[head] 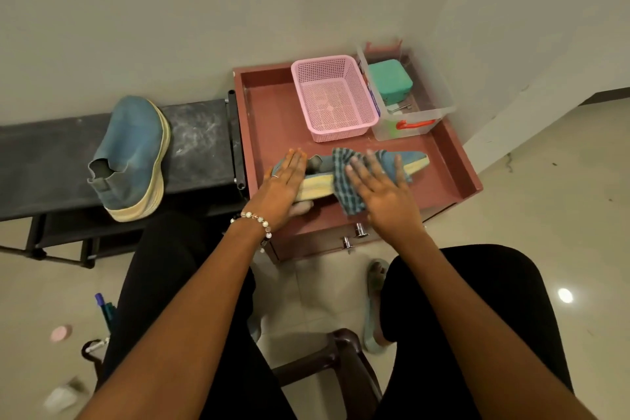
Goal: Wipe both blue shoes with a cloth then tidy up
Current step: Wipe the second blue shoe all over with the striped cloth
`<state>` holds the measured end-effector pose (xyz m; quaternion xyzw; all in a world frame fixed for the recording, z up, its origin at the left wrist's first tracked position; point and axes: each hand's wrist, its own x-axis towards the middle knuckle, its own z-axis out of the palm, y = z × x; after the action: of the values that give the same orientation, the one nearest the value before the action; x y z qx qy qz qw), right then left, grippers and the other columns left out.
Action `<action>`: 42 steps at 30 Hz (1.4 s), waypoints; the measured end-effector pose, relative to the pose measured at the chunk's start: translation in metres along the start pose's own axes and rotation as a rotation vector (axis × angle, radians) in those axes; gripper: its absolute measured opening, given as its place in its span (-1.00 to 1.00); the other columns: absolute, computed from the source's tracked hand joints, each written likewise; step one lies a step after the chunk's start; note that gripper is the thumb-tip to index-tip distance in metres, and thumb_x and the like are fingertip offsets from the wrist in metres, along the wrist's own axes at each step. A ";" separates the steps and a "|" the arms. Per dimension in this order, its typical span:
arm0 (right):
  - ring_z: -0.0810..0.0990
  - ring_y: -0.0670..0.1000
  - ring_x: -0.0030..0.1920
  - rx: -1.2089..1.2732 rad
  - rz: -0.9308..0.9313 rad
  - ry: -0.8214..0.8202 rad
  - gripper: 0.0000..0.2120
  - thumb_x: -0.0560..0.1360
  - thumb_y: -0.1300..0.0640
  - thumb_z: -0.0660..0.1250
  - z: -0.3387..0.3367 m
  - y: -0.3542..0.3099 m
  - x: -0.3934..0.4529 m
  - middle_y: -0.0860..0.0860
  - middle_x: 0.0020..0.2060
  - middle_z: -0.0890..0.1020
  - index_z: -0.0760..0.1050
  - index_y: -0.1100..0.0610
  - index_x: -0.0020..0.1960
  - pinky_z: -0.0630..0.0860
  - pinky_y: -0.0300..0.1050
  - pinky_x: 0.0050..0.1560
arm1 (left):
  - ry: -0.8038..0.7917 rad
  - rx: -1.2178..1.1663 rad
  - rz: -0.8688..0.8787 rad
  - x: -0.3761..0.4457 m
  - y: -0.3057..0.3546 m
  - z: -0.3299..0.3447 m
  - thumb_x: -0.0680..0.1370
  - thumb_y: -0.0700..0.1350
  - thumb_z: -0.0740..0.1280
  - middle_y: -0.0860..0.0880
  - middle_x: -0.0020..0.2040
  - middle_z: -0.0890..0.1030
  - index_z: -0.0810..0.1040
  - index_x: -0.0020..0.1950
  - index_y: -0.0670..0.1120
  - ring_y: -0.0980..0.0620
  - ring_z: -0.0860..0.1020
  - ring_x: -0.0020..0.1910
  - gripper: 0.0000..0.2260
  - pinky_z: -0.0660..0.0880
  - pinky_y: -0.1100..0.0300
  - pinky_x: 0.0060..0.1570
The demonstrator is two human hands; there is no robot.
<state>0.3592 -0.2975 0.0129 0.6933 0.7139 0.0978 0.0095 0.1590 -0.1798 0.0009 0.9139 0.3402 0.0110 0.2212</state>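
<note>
We see 2 blue shoes. 1 blue shoe (pixel 405 164) lies on its side on the reddish-brown tray-top surface (pixel 272 119), toe pointing right, its pale sole turned toward us. Our left hand (pixel 284 186) presses the heel end with straight fingers, thumb tucked under the sole, so this grip steadies the shoe rather than curling fully around it. Our right hand (pixel 381 191) lies flat with spread fingers on a blue checked cloth (pixel 344 177), which drapes over the shoe's middle and hangs down its near side; this grip is open and pressing. The second blue shoe (pixel 133 153) stands upright, well apart to the left, on a dusty black bench surface (pixel 201 136), toe pointing far. At the far end of the tray sit a pink mesh basket (pixel 335 97) and, just right of it, a clear plastic box (pixel 414 102) holding a green case (pixel 390 78).
</note>
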 end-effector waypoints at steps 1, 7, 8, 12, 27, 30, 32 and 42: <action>0.18 0.20 0.47 -0.003 0.057 -0.015 -0.40 0.40 0.12 0.21 -0.001 0.000 0.002 0.12 0.43 0.33 0.29 0.18 0.44 -0.27 0.25 0.43 | 0.041 -0.015 0.002 0.001 -0.001 0.001 0.53 0.06 0.32 -0.11 0.56 -0.14 -0.11 0.56 -0.15 -0.01 -0.19 0.54 -0.20 -0.04 -0.04 0.49; -0.18 0.27 0.50 0.318 0.458 -0.099 -0.23 0.42 0.19 0.29 -0.006 -0.081 0.044 0.25 0.51 -0.01 -0.01 0.30 0.51 -0.32 0.21 0.42 | 0.063 -0.054 -0.123 0.003 -0.001 0.003 0.48 0.11 0.36 -0.19 0.54 -0.22 -0.22 0.53 -0.23 -0.11 -0.25 0.52 -0.07 -0.10 0.06 0.46; -0.23 0.25 0.50 0.399 0.428 -0.123 -0.21 0.41 0.25 0.26 -0.008 -0.094 0.047 0.24 0.51 -0.07 -0.06 0.29 0.51 -0.33 0.19 0.44 | 0.062 -0.068 -0.127 0.003 -0.002 0.003 0.50 0.02 0.37 -0.19 0.54 -0.23 -0.25 0.52 -0.24 -0.11 -0.26 0.52 -0.09 -0.08 0.07 0.47; -0.19 0.19 0.51 0.560 0.066 -0.121 -0.19 0.30 0.43 0.19 -0.012 -0.100 0.047 0.19 0.51 0.02 0.01 0.27 0.51 -0.22 0.21 0.48 | 0.072 -0.183 -0.171 -0.001 -0.008 0.002 0.54 -0.25 0.33 -0.15 0.53 -0.30 -0.31 0.51 -0.23 -0.05 -0.25 0.52 -0.15 0.01 0.14 0.48; 0.00 0.20 0.51 0.666 0.363 -0.080 -0.30 0.35 0.41 0.16 -0.028 -0.117 0.054 0.21 0.48 0.19 0.14 0.25 0.49 -0.19 0.03 0.51 | 0.033 -0.287 -0.233 0.010 -0.013 0.004 0.61 -0.24 0.20 -0.15 0.51 -0.29 -0.25 0.50 -0.30 -0.04 -0.25 0.51 -0.31 -0.13 0.13 0.46; 0.16 0.21 0.48 0.785 0.218 -0.032 -0.26 0.25 0.43 0.14 -0.028 -0.117 0.044 0.25 0.42 0.30 0.22 0.29 0.45 -0.09 0.08 0.52 | 0.061 -0.329 -0.284 0.009 -0.016 0.005 0.64 -0.23 0.12 -0.24 0.54 -0.09 -0.16 0.52 -0.27 -0.08 -0.04 0.53 -0.43 -0.03 0.17 0.47; 0.25 0.20 0.45 0.648 0.055 -0.040 -0.25 0.24 0.41 0.27 -0.022 -0.093 0.037 0.22 0.38 0.37 0.26 0.27 0.44 -0.16 0.15 0.48 | 0.108 -0.355 -0.231 0.005 -0.011 0.007 0.59 -0.28 0.24 -0.20 0.53 -0.24 -0.44 0.43 -0.15 -0.07 -0.14 0.52 -0.19 -0.04 0.18 0.42; 0.38 0.13 0.38 -0.043 0.176 -0.094 -0.44 0.36 0.10 0.43 -0.017 -0.017 0.046 0.10 0.27 0.53 0.44 0.21 0.32 -0.04 0.43 0.39 | 0.048 -0.259 -0.149 0.009 -0.012 0.006 0.41 -0.16 0.47 -0.18 0.51 -0.34 -0.26 0.52 -0.18 -0.07 -0.31 0.50 0.00 -0.21 0.01 0.45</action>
<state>0.3378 -0.2547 0.0321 0.7569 0.6466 0.0811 0.0493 0.1594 -0.1687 -0.0107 0.8493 0.4082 0.0603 0.3292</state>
